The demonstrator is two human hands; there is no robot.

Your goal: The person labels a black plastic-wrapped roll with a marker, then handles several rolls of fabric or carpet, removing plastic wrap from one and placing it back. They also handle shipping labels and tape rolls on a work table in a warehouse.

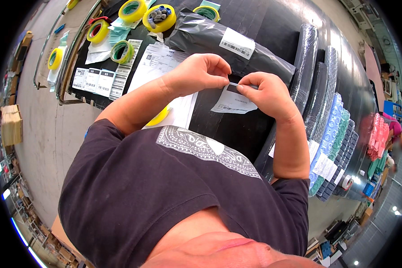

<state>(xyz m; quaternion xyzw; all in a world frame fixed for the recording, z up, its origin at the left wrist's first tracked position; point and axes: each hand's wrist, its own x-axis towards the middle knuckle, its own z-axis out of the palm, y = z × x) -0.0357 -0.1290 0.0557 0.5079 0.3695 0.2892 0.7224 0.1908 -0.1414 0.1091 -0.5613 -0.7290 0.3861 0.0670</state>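
A white printed label hangs between my two hands above the black tabletop. My right hand pinches its upper edge between thumb and forefinger. At the upper left corner of the label, my left hand has thumb and fingertips drawn together, seemingly on that corner. Just beyond my hands lies a long parcel in dark grey plastic, with another white label stuck on it. Under my left forearm are white printed sheets, and a yellow tape roll shows partly beside my shirt.
Several tape rolls lie at the far left, one holding dark pebble-like pieces. Label strips lie near the table's left edge. Plastic-wrapped dark rolls and colourful folded bundles line the right. A person's pink sleeve appears far right.
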